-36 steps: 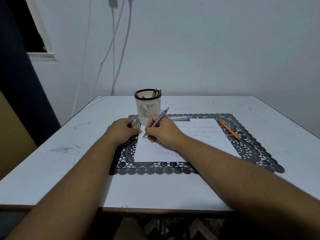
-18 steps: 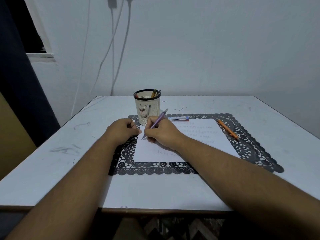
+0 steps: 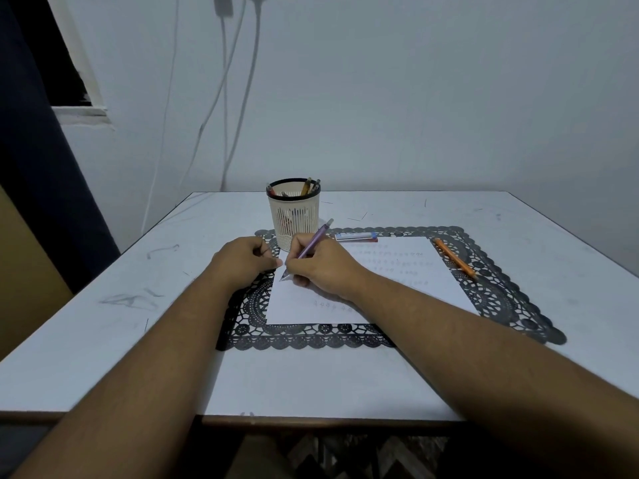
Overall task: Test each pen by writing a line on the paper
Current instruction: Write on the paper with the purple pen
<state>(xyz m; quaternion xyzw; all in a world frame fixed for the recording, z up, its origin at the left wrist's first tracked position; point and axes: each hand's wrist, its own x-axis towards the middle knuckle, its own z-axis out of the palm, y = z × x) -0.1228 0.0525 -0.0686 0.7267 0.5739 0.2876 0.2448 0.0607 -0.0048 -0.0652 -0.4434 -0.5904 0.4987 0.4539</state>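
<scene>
A white sheet of paper with faint rows of marks lies on a black lace placemat. My right hand grips a purple pen, its tip touching the paper near the sheet's left edge. My left hand rests with curled fingers on the placemat at the paper's left edge, holding nothing that I can see. A cream pen holder with several pens stands behind my hands. An orange pen lies on the mat to the right of the paper.
A small blue and red pen or case lies at the paper's far edge. The white table reaches the wall behind. Cables hang down the wall at the back left. A dark curtain stands at the left.
The purple pen's tip has crept slightly left along the paper. My left hand has stayed in place.
</scene>
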